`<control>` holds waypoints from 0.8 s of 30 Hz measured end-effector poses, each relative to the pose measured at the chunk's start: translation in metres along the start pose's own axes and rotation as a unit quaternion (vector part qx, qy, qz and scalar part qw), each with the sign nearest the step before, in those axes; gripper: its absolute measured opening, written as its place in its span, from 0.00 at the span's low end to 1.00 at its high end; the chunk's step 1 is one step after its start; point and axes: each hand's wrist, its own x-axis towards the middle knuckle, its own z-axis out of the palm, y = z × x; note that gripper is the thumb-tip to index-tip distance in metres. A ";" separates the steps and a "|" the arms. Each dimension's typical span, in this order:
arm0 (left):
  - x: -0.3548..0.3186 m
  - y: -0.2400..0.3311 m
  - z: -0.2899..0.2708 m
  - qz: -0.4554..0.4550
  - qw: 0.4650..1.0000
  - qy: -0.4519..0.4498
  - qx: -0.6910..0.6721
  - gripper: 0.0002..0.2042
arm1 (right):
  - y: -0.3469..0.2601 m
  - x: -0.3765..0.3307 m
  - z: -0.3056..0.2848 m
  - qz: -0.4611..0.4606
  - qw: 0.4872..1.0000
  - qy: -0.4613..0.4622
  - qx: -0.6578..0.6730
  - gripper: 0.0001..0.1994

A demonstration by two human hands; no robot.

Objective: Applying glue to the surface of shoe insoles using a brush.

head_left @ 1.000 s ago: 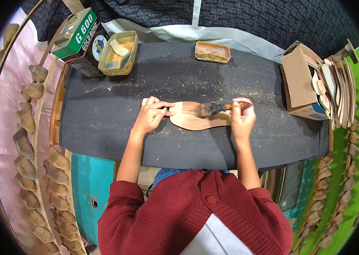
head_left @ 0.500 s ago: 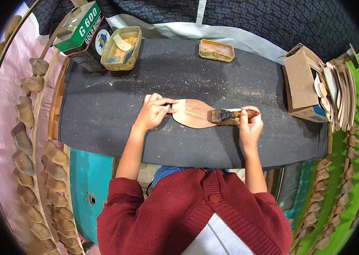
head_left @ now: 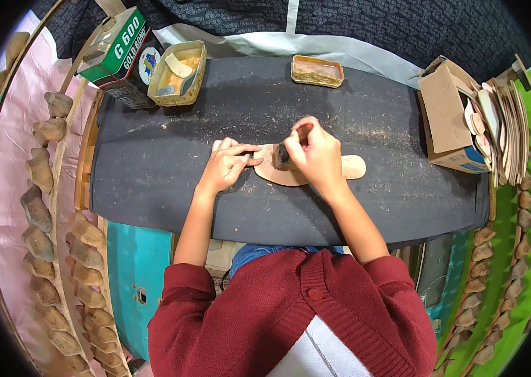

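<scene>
Clamped around a short brush (head_left: 285, 152), my right hand (head_left: 317, 155) has its fingers curled tight on the handle, and the dark bristle end sits down on the wider end of a tan sole-shaped leather piece (head_left: 315, 171). My left hand (head_left: 224, 164) is not closed on anything: its fingertips press flat on the left edge of that same piece, thumb and forefinger stretched toward it. I judge that pinning is there to keep the piece from sliding under the brush.

So the leather piece lies flat on the dark padded worktop (head_left: 152, 169), directly under both hands, its narrow rounded end poking out to the right beyond my right wrist. The brush head touches it near the left third, just beside my left fingertips.

Farther out, a yellowish open tray (head_left: 179, 80) with a pale scoop-like piece in it stands at the far left of the worktop, near enough to reach with the brush, which I take to be why it sits there. Beside it a green and black tin (head_left: 116, 51) leans at the corner. A smaller rectangular tin (head_left: 317, 70) rests at the far edge, straight ahead of my hands. To the right, an open cardboard box (head_left: 450, 119) holds a stack of flat tan cut-outs (head_left: 504, 129) standing on edge. Rows of shoe lasts (head_left: 39, 188) line the racks on both sides.
</scene>
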 end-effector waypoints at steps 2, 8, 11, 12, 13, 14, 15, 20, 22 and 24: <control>0.001 -0.001 0.001 -0.009 1.000 -0.006 0.002 0.14 | -0.004 0.004 0.003 -0.009 1.000 -0.016 -0.021 0.08; -0.002 -0.001 -0.003 -0.004 1.000 0.012 0.012 0.13 | -0.012 0.002 -0.006 -0.106 0.989 -0.084 -0.058 0.08; 0.000 -0.002 -0.002 0.006 1.000 0.014 0.005 0.11 | 0.006 -0.002 -0.027 -0.060 0.994 -0.063 -0.070 0.07; 0.000 -0.002 -0.001 0.011 1.000 0.013 0.009 0.10 | 0.008 -0.007 -0.036 -0.040 0.995 -0.053 -0.073 0.07; -0.001 -0.001 -0.002 0.010 1.000 0.016 0.012 0.10 | 0.010 -0.011 -0.045 -0.027 0.994 -0.054 -0.086 0.07; -0.002 0.000 -0.003 0.002 1.000 -0.001 0.016 0.09 | 0.013 -0.015 -0.054 -0.013 0.994 -0.056 -0.098 0.07; -0.002 0.002 -0.005 -0.006 1.000 -0.018 0.021 0.08 | 0.020 -0.019 -0.060 -0.013 0.995 -0.043 -0.091 0.07; -0.005 0.007 -0.009 0.010 0.999 0.013 0.037 0.15 | 0.034 -0.029 -0.080 0.088 0.996 0.001 -0.008 0.03; -0.004 0.009 -0.011 0.008 0.999 0.006 0.047 0.18 | 0.042 -0.031 -0.083 0.106 0.992 0.047 0.042 0.02; -0.003 0.008 -0.011 -0.006 0.999 -0.004 0.045 0.20 | 0.055 -0.037 -0.080 0.142 0.977 0.088 0.129 0.01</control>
